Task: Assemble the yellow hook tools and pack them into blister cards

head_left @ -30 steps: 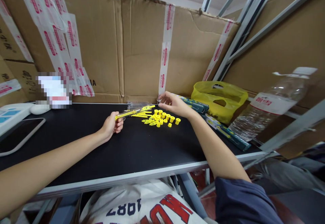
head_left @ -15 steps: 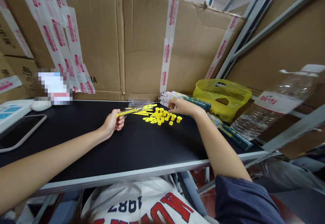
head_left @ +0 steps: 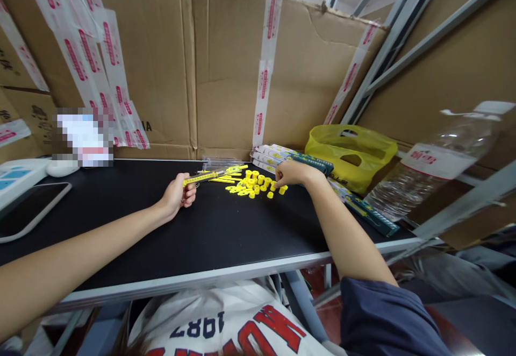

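My left hand rests on the black table top, closed around a long yellow and clear syringe-like tube that points right and away. My right hand is lowered with its fingers curled, their tips pinching at the right edge of a pile of small yellow caps. Thin yellow rods lie just left of the pile. Whether a cap is between the fingers is hidden.
Flat printed packets lie behind the pile. A yellow plastic bag and a clear water bottle sit at the right. Cardboard walls back the table. A white scale occupies the left corner.
My right hand has come down from near the packets at the back and closed its fingers on the right side of the yellow caps. My left hand has kept still with the tube.
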`<state>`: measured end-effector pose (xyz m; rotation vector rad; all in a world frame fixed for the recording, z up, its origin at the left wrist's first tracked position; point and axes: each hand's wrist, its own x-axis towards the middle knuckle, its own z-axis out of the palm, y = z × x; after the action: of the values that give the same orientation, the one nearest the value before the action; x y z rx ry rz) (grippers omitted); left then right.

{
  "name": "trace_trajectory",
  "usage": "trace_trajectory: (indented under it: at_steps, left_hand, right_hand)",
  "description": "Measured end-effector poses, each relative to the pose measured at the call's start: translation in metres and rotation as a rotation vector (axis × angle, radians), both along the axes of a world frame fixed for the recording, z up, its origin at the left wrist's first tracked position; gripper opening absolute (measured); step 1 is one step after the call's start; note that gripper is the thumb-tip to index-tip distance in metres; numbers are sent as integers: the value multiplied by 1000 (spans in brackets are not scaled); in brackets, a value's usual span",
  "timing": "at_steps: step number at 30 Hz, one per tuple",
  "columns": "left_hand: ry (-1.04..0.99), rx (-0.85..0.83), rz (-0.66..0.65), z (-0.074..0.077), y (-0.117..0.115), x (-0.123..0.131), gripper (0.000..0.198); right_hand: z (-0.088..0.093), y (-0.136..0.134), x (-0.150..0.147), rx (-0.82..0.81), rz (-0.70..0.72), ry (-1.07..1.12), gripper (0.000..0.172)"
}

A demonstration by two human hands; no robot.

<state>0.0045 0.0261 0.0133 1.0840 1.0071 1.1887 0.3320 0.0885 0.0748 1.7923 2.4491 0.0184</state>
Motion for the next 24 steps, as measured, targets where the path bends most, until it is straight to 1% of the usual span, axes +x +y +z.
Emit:
trace_trajectory:
  at_steps: [6, 9, 12, 14, 15, 18, 20, 22, 24]
  left_hand:
    - [0, -9, 1, 1, 0, 1, 39]
    - [4, -17, -3, 1, 0, 1, 39]
    - [4, -20, 0, 0, 0, 1, 39]
    - [-1, -20, -1, 0, 0, 1, 39]
    - [-3, -17, -1, -1, 1, 0, 40]
    - [-6, -8, -6, -1, 1, 0, 40]
    - [-7, -6, -7, -1, 1, -1, 40]
    - [-9, -5, -11, -1, 1, -1, 40]
    - [-9, -6, -12, -1, 1, -1, 40]
  right_hand:
    - [-1, -3, -11, 13, -42, -43, 17]
    - [0, -3, -12, 10, -25, -74, 16]
    - [7, -8, -6, 53, 5, -41, 17]
    - [15, -14, -1, 106, 52, 82, 17]
    - [19, -17, 1, 126, 99, 189, 19]
    - [29, -28, -1, 148, 278, 641, 29]
    - [30, -31, -8, 159, 338, 879, 35]
    - [27, -32, -16, 134, 359, 1002, 37]
    - [22, -30, -23, 72, 377, 1056, 37]
